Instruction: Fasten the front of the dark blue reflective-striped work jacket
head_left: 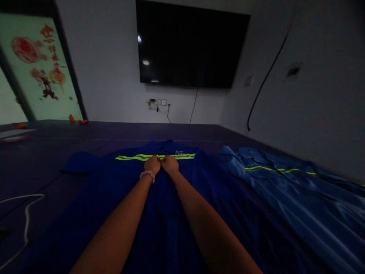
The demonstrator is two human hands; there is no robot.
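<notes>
A dark blue work garment [119,190] with a yellow-green reflective stripe across its chest lies spread out in front of me, collar at the far end. My left hand [153,164], with a pink beaded bracelet [147,174] on its wrist, is closed on the front at the stripe. Right beside it, my right hand [170,165] pinches the same front from the other side. The hands nearly touch at the garment's middle line. What lies between the fingertips is too small and dark to make out.
To the right lies a second, lighter blue garment [285,190] with a similar stripe. A white cable [27,217] curls on the purple floor [94,133] at left. A television [191,45] hangs on the far wall above sockets [159,102]. Small orange items [72,118] lie by the glass door.
</notes>
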